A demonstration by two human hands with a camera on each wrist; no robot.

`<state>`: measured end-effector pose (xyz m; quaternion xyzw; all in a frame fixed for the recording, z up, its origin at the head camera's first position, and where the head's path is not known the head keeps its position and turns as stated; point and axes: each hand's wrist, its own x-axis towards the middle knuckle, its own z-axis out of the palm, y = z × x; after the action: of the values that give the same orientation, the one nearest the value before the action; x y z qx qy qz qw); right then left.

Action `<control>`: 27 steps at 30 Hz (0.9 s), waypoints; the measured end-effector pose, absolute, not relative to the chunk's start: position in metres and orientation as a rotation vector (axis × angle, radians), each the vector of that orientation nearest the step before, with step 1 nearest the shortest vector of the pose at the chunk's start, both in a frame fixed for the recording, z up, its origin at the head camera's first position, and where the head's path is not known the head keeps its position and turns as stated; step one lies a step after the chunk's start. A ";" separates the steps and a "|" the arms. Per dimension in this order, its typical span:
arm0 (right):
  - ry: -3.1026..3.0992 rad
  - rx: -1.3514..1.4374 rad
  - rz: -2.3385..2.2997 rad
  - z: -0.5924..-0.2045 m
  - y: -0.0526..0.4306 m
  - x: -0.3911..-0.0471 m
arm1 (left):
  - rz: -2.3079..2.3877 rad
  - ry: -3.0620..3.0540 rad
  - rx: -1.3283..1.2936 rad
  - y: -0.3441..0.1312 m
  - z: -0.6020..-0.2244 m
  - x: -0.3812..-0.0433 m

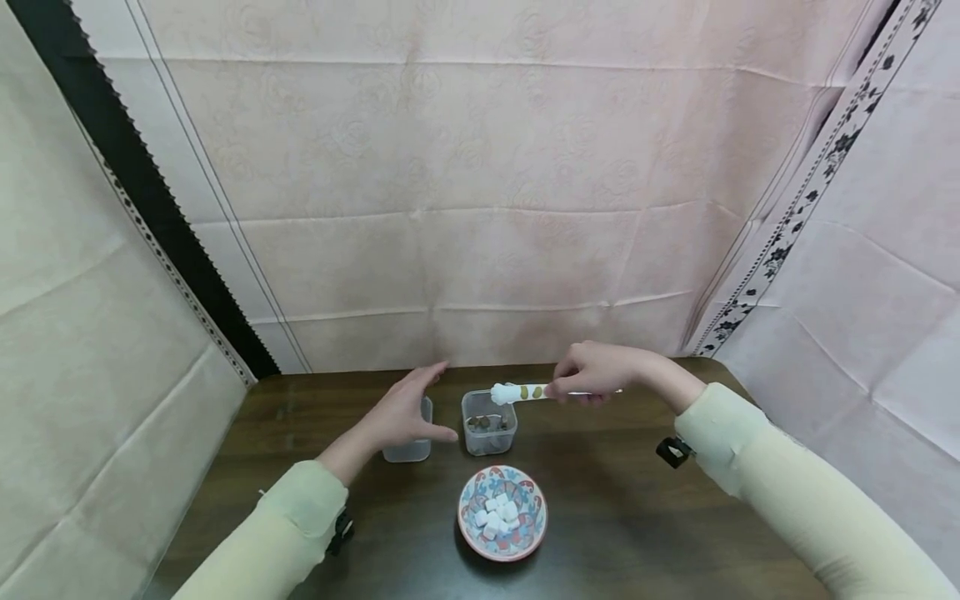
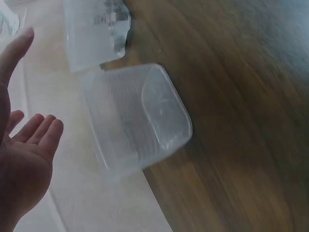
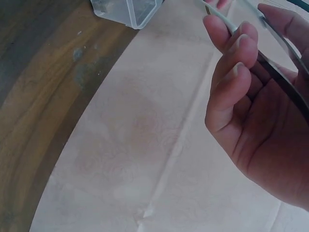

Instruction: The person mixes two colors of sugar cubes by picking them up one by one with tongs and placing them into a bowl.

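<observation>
1. The right hand (image 1: 600, 369) pinches a pair of spotted tongs (image 1: 534, 392), whose white tip hangs over the rim of the right clear box (image 1: 491, 443); I cannot tell whether the tip grips anything
2. The left hand (image 1: 408, 412) is spread and holds nothing, well apart from the right hand, above the left clear box (image 1: 408, 452)
3. To work well here, I would keep the tongs level and centre their tip over the right box, clear of its walls
4. The left thumb sits near that box, so steadying it lightly would probably stop it sliding
5. White cubes (image 1: 498, 517) lie in a patterned bowl (image 1: 539, 510) on the near side of the boxes
6. The table (image 1: 637, 500) is dark, glossy wood, backed and flanked by pale creased cloth (image 1: 525, 167)
</observation>
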<state>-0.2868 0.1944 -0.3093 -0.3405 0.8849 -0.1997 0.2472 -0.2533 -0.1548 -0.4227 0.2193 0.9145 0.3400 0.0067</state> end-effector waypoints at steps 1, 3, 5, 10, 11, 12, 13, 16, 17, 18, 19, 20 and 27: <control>2.413 -0.925 -0.539 -0.310 0.193 -0.288 | 1.041 2.854 0.679 -0.151 -0.424 -0.255; 2.417 -0.916 -0.529 -0.311 0.191 -0.289 | 1.003 2.840 0.662 -0.144 -0.426 -0.258; 2.423 -0.909 -0.518 -0.312 0.188 -0.290 | 0.973 2.826 0.656 -0.138 -0.428 -0.260; 2.444 -0.901 -0.473 -0.317 0.180 -0.292 | 0.890 2.817 0.631 -0.126 -0.432 -0.266; 2.447 -0.901 -0.461 -0.318 0.178 -0.293 | 0.867 2.824 0.625 -0.124 -0.432 -0.267; 2.449 -0.899 -0.452 -0.319 0.176 -0.293 | 0.847 2.828 0.618 -0.122 -0.432 -0.268; 2.451 -0.900 -0.445 -0.320 0.175 -0.293 | 0.828 2.831 0.614 -0.120 -0.431 -0.268; 2.466 -0.917 -0.410 -0.324 0.170 -0.296 | 0.779 2.834 0.626 -0.115 -0.431 -0.271; 2.473 -0.927 -0.393 -0.325 0.168 -0.297 | 0.763 2.832 0.637 -0.113 -0.431 -0.272; 2.482 -0.938 -0.375 -0.327 0.166 -0.298 | 0.754 2.827 0.647 -0.112 -0.432 -0.273; 2.495 -0.944 -0.352 -0.329 0.164 -0.299 | 0.747 2.822 0.655 -0.111 -0.433 -0.275; 2.510 -0.952 -0.326 -0.330 0.162 -0.299 | 0.743 2.821 0.668 -0.110 -0.434 -0.276; 2.636 -0.980 -0.089 -0.335 0.146 -0.299 | 0.730 2.804 0.667 -0.106 -0.437 -0.282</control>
<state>-0.2992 0.1461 -0.3352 -0.3436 0.9243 -0.0313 0.1632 -0.2821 -0.1062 -0.4373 0.2234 0.9398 0.2446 0.0841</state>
